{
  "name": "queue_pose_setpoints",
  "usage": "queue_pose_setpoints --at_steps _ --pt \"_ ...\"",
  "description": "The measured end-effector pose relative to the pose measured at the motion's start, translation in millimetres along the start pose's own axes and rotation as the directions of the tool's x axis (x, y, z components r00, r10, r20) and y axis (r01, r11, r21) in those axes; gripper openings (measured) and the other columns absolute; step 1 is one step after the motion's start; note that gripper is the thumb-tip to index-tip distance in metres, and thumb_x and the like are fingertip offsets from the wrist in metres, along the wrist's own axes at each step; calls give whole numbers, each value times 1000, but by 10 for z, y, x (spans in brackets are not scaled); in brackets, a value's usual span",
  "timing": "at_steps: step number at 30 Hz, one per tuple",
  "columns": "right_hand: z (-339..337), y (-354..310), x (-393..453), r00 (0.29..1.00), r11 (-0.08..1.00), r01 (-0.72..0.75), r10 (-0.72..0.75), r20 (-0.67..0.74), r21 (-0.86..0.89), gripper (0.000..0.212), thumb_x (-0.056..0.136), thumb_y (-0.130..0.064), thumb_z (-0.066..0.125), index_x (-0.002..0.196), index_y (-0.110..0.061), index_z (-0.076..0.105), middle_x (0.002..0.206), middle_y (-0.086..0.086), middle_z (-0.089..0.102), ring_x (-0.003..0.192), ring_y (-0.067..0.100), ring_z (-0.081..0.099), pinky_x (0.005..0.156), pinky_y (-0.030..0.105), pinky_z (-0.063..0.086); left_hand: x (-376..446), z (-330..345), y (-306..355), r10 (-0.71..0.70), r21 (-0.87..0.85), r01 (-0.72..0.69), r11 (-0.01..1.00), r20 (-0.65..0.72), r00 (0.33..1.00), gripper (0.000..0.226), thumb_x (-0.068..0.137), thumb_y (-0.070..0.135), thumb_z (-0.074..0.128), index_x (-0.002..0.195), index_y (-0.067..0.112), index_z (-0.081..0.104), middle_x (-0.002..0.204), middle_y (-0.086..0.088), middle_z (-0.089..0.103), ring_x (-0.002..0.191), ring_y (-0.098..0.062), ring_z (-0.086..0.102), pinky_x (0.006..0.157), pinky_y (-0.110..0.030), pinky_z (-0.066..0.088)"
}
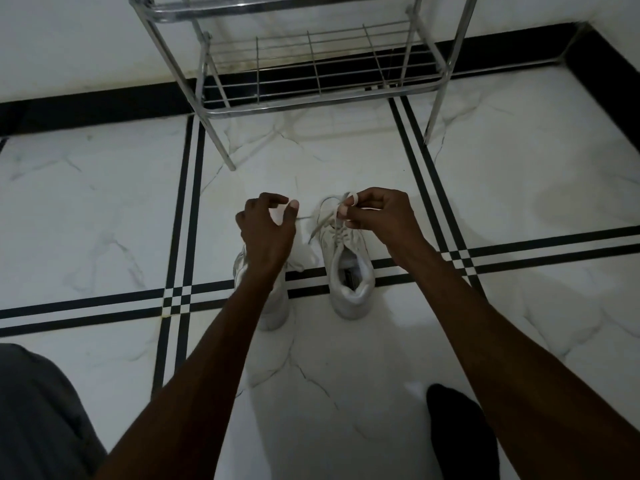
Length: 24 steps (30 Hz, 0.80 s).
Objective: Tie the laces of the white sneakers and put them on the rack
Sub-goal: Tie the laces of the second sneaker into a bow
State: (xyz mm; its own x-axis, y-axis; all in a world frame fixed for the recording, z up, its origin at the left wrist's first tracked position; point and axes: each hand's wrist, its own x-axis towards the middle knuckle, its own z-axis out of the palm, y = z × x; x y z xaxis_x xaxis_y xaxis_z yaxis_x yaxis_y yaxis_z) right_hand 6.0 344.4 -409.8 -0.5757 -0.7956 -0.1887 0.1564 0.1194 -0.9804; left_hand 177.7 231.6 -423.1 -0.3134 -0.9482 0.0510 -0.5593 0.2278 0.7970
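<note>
While both hands' grips pinch its laces (323,216), the right sneaker (349,268) sits unracked

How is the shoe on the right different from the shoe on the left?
The right shoe shows almost whole, its opening plain to see; the left shoe is mostly hidden under the left arm. Both the left hand and the right hand pinch the lace of the right shoe; the left shoe's laces cannot be seen. Both are white, side by side on the floor, not on the rack.

sneakers (349,271), rack (311,81) on floor (104,209)
</note>
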Motion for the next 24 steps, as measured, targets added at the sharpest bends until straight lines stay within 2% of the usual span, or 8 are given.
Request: queue_pose_setpoints --at_steps 3,7,9,11,15,18,21,24 --pt "40 9 -8 1000 999 11 -10 10 -32 21 75 -2 83 92 4 73 91 21 76 85 33 76 71 31 61 -145 151 143 6 -23 -5 1000 81 997 34 98 42 58 95 13 75 89 1 73 85 -13 65 83 -38 55" --pt "82 -27 -39 999 995 30 -28 19 -91 22 75 -6 83 93 3 73 88 19 77 82 31 76 72 32 62 -253 253 289 -157 -190 230 955 335 929 55 101 56 45 102 12 78 91 -1 76 82 -9 67 75 -27 52" --pt "74 -48 -44 999 994 23 -20 27 -104 25 76 -9 84 95 3 73 89 20 77 81 30 77 72 33 63 -244 274 318 -223 -345 359 867 376 899 42 100 49 54 98 12 74 89 2 73 81 -6 64 74 -22 48" --pt "51 -29 -27 1000 990 6 -2 27 -140 27 78 -16 83 96 2 74 90 19 77 83 28 77 73 37 63 -232 279 310 -232 -406 366 837 342 910 37 98 39 64 93 3 71 86 -4 72 80 -11 64 77 -27 50" --pt "-142 159 77 980 956 -132 87 -177 -261 13 81 -21 79 76 -15 70 93 13 78 86 23 76 69 37 61 -230 262 166 -226 -130 248 960 165 960 37 99 35 59 90 -1 60 92 -18 72 81 -28 68 77 -41 56" --pt "-434 386 61 871 896 -362 227 -436 -257 25 88 -20 72 66 -13 62 92 16 76 80 25 73 60 30 54 -312 158 -19 -249 114 240 964 73 966 14 101 14 55 96 1 59 96 -14 69 71 -19 62 62 -19 46" --pt "-571 679 8 828 807 -501 342 -444 -313 31 81 -29 77 81 2 70 87 14 75 75 26 72 53 26 54 -361 129 -123 -223 218 208 954 46 974 22 102 13 53 97 -6 63 92 -15 71 59 -8 50 47 -13 26" --pt "-551 777 2 847 773 -492 318 -426 -402 61 69 -48 81 92 6 67 82 14 74 74 28 73 65 37 61 -319 161 -59 -216 218 205 954 27 976 38 103 34 53 108 -4 57 99 -16 72 72 -21 63 57 -26 37"
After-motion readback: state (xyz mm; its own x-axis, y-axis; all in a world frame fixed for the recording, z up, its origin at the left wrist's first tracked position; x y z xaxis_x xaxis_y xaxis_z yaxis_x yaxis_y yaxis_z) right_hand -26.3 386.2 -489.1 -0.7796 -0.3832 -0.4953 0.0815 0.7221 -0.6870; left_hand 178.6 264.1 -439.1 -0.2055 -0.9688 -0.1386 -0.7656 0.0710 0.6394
